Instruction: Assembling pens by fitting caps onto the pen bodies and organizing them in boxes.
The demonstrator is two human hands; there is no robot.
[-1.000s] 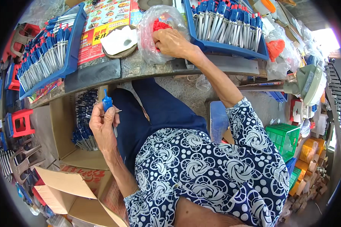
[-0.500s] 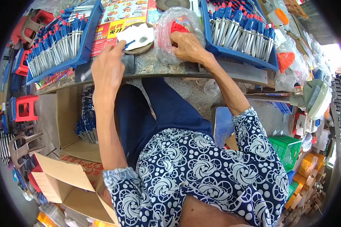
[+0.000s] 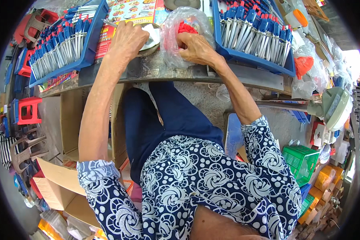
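My left hand (image 3: 128, 40) is closed above the far part of the table, beside a round plate (image 3: 147, 52) with a white sheet (image 3: 153, 35) on it. From its fingers pokes the pale end of a slim pen (image 3: 110, 23); the rest is hidden by the hand. My right hand (image 3: 197, 49) is at the mouth of a clear plastic bag (image 3: 173, 54), its fingers pinched against small red pieces (image 3: 187, 28) inside. Whether a single piece is between those fingertips is hidden.
Blue trays stand at the left (image 3: 86, 58) and right (image 3: 244, 56), packed with blue-and-silver pens with red tips. A printed sheet (image 3: 142, 18) covers the table. Below are cardboard boxes (image 3: 60, 176), a grey-green fan-like device (image 3: 335, 106) and a green crate (image 3: 302, 164).
My left hand has moved up and away over the table, turning the pen so its pale end points away instead of toward me. My right hand has stayed at the bag.
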